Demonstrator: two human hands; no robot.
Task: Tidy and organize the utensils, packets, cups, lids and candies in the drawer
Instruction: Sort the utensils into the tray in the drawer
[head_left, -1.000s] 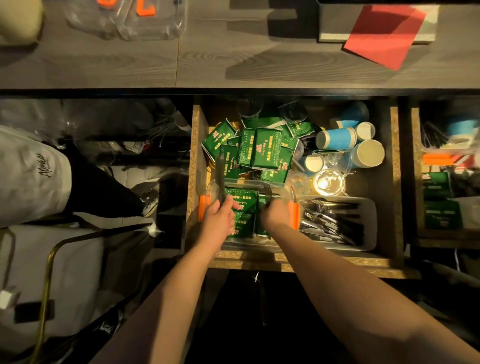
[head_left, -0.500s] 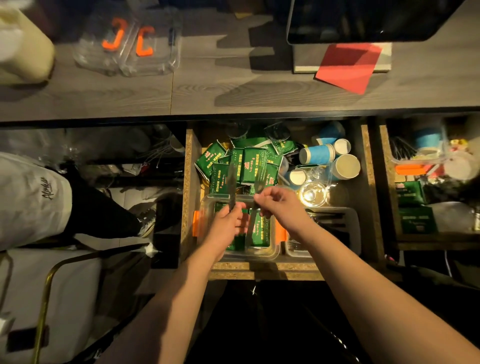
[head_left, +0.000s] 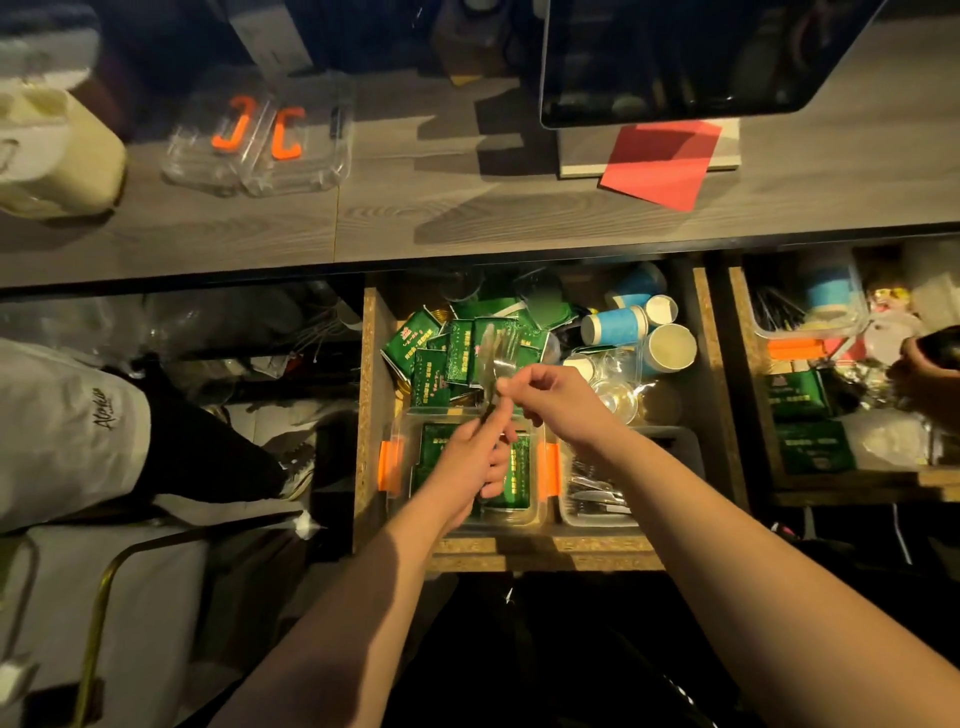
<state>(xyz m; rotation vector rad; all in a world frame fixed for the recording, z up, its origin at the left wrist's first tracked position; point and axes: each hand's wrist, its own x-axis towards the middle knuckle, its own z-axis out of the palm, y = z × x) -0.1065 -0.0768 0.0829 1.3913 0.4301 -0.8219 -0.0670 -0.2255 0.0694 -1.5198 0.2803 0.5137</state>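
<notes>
Grip, right hand (head_left: 558, 402): fingers and thumb curled, pinching a blurred metal utensil (head_left: 497, 358) near its middle, tip pointing away over the packets.
Grip, left hand (head_left: 472, 462): fingers curled round the lower end of the same utensil, or of a second one; blur prevents telling which.
Pose, right arm: forearm enters from the lower right, wrist bent, hand raised above the drawer contents.
Pose, left arm: forearm enters from the lower centre, hand just below and touching close to the right hand, over the clear box.
Location, utensil: in the air above the open drawer (head_left: 370, 426), between the loose pile and the box.
Item, clear box (head_left: 540, 512): orange clips on both sides, front left of drawer, green packets inside.
Item, green packets (head_left: 441, 358): loose heap at the drawer's back left.
Item, paper cups (head_left: 618, 327): blue and white, lying on their sides at back right.
Item, cutlery tray (head_left: 597, 499): clear, front right, holding metal utensils.
Change since half a second ago: right hand higher and further right; utensil lifted clear of the box; left hand has risen with it.
Change since one second ago: both hands were down inside the box; they are now above it.
</notes>
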